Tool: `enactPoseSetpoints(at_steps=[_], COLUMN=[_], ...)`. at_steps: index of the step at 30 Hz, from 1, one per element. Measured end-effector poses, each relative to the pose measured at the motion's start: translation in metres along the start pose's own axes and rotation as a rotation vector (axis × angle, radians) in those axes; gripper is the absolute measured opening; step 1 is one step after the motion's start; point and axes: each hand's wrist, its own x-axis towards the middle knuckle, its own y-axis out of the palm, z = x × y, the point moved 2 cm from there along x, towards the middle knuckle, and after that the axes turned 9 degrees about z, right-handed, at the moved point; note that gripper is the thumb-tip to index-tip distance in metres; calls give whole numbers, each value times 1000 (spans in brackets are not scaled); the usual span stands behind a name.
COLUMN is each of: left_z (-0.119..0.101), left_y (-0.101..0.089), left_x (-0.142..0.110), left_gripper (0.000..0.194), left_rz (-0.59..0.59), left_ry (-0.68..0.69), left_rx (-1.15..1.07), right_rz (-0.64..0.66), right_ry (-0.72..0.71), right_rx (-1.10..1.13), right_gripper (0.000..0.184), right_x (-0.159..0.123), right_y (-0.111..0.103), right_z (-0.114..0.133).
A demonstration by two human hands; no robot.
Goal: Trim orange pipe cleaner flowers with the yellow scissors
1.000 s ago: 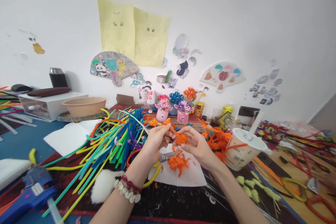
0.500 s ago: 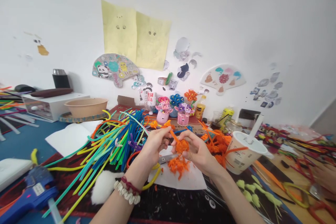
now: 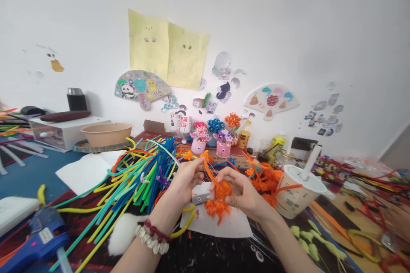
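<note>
Between my hands is an orange pipe cleaner piece [image 3: 223,189], bunched into a fuzzy lump at one end. My right hand [image 3: 243,192] is closed around the lump, thumb below and fingers above. My left hand [image 3: 185,179] pinches the upper end of the strand that runs out of it. Below them, orange fuzzy scraps [image 3: 218,212] lie on a white sheet of paper [image 3: 229,227]. A grey metal tool [image 3: 201,198], partly hidden, rests by the left edge of that paper.
Coloured pipe cleaners [image 3: 150,183] spread to the left, near a blue glue gun [image 3: 48,239] and white fluff [image 3: 123,232]. Orange pieces [image 3: 267,177] and a paper cup [image 3: 293,194] stand right. Small flower pots [image 3: 223,149] are behind. Another person's hand [image 3: 399,217] shows far right.
My left hand has drawn slightly left, and the orange strand between my hands now looks longer and more curved. The right hand still holds the lump. The view has tipped up slightly.
</note>
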Motion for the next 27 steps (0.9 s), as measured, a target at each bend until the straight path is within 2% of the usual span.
enactPoseSetpoints(at_steps=[8,11,14,20,27], left_z=[-11,-13,-14,-18,-14], left_y=[-9,-12,-13,-14,-12], left_x=[2,4,3,3,4], left_gripper=[29,36,39,43,40], left_rz=[-98,-103,-86,-61,-24], left_ry=[109,161,201,250,235], left_rx=[-4,22,41,39,72], right_rz=[-78,-130,-120,-33,-92], right_ry=[39,25,62,180,159], right_rx=[-77,-182,-252,-155,-121], right_gripper=[37,33,32,38,45], right_x=[0,1,2,2,1], right_y=[-8,-13,-14,-12,-9], right_z=[-5,-6,-5,-4,-6])
